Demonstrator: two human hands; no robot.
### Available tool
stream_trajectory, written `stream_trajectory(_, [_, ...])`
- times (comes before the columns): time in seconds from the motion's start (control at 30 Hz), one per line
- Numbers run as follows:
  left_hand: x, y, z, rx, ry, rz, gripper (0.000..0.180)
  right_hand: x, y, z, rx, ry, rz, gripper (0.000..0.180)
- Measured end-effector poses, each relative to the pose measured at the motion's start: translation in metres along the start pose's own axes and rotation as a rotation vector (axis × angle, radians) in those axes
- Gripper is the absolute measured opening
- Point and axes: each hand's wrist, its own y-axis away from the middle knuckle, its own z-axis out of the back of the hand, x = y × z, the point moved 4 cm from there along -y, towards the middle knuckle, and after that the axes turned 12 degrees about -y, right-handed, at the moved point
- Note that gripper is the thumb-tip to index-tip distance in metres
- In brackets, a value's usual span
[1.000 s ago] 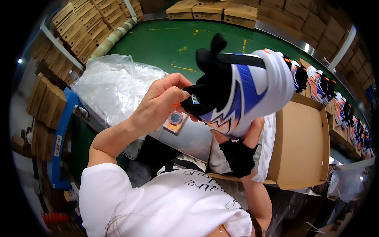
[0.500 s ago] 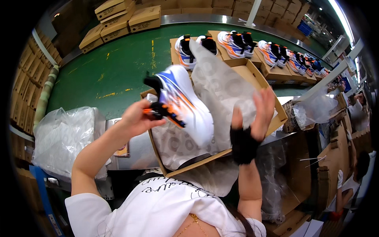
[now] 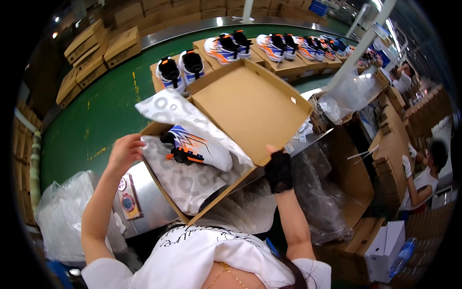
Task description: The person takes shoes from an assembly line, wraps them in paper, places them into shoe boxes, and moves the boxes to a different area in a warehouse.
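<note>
A white, blue and orange sneaker (image 3: 199, 149) lies on its side in an opened cardboard shoebox (image 3: 204, 212), on grey-patterned tissue paper (image 3: 173, 171). One flap of the paper stands up behind it. The raised lid (image 3: 255, 96) leans open to the far right. My left hand (image 3: 126, 153) has its fingers curled at the box's left edge, pinching the paper's edge there as far as I can see. My right hand (image 3: 279, 169), in a black fingerless glove, grips the lid's near corner; its fingertips are partly hidden.
Pairs of sneakers (image 3: 224, 48) stand on closed boxes along the green belt (image 3: 106, 115). More shoeboxes (image 3: 120, 45) are stacked at the far left. A phone (image 3: 129, 197) lies on the metal ledge, beside bagged plastic (image 3: 67, 212). A co-worker in white gloves (image 3: 409, 164) is at the right.
The sneaker has gone from my left hand down into the box. My left hand moved left to the box edge, and my right hand dropped onto the lid corner. The view has shifted rightward.
</note>
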Motion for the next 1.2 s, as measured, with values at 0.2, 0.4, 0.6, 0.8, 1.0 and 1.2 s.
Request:
stream_trajectory(0.2, [0.013, -0.010, 0.083, -0.402, 0.165, -0.054, 0.049, 0.043, 0.029, -0.069, 0.342, 0.655, 0.605, 0.039])
stream_trajectory(0.4, [0.021, -0.038, -0.001, 0.004, 0.021, -0.018, 0.049, 0.039, 0.064, -0.059, 0.290, 0.806, 0.634, 0.052])
stream_trajectory(0.6, [0.025, -0.033, -0.015, 0.068, -0.167, -0.094, 0.042, 0.041, 0.097, -0.023, -0.137, 0.051, 0.033, 0.093])
stream_trajectory(0.8, [0.024, -0.007, -0.073, 0.014, -0.107, -0.201, 0.043, 0.022, 0.127, -0.044, -0.354, -0.394, -0.221, 0.079])
stream_trajectory(1.0, [0.048, -0.011, -0.067, -0.042, -0.096, -0.085, 0.047, 0.008, 0.114, -0.038, -0.150, -0.597, -0.733, 0.075])
stream_trajectory(1.2, [0.033, -0.006, -0.073, -0.117, -0.155, -0.104, 0.048, -0.018, 0.116, -0.047, -0.058, -0.668, -0.845, 0.088])
